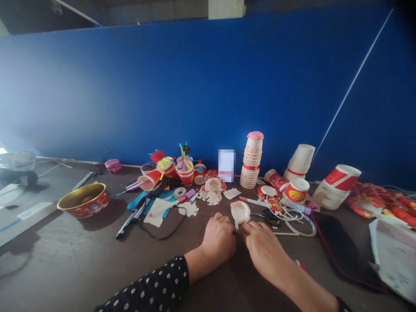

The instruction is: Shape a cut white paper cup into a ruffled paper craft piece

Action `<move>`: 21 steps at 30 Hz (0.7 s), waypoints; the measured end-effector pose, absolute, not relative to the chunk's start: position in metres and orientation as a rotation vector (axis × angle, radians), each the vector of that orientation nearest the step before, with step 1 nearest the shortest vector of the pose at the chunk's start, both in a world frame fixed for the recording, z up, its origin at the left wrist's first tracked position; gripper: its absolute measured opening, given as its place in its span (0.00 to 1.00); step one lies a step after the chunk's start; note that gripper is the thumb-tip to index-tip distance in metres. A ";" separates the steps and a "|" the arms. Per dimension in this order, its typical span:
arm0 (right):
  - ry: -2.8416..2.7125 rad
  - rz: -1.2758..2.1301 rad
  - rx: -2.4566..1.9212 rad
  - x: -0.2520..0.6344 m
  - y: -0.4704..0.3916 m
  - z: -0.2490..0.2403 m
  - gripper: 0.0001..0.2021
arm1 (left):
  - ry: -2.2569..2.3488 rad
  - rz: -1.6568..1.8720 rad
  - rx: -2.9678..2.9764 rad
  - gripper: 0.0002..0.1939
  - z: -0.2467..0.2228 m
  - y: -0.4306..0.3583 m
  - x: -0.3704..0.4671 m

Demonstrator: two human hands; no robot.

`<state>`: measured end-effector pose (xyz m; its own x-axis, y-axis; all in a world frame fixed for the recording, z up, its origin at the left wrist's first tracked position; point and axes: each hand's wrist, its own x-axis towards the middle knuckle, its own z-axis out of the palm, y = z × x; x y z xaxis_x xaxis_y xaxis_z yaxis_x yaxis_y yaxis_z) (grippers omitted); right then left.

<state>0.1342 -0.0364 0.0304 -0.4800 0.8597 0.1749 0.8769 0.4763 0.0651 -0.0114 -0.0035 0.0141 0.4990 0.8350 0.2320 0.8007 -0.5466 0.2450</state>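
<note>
A paper cup cut open into a shallow white piece with a red-and-white fringed edge (241, 212) sits at my fingertips. My left hand (220, 238) is closed, its curled fingers at the cup's near edge, where a narrow strip points toward me. Opposite it, my right hand (264, 246) pinches at the same edge. The two hands nearly meet, and the knuckles hide exactly where the fingers grip. Just behind lies another cut-open cup (213, 185) with white flaps spread flat. Black-handled scissors (270, 219) rest to the right of the cup piece.
A tall stack of paper cups (251, 162) stands near the blue partition (195, 86). Red cups with colourful strips (185, 172), pens (136, 216) and paper scraps (159, 212) crowd the left. A gold-lined bowl (85, 201) stands farther left; a dark tablet-like slab (344, 249) lies right.
</note>
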 end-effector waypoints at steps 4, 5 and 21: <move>-2.582 -0.199 -1.542 0.134 -0.035 0.031 0.15 | 1.463 0.502 2.602 0.09 0.014 -0.004 -0.011; -2.582 -0.186 -1.547 0.134 -0.035 0.032 0.15 | 1.474 0.503 2.595 0.09 0.014 -0.005 -0.011; -2.553 -0.236 -1.524 0.135 -0.030 0.026 0.14 | 1.486 0.486 2.639 0.10 0.017 -0.007 -0.010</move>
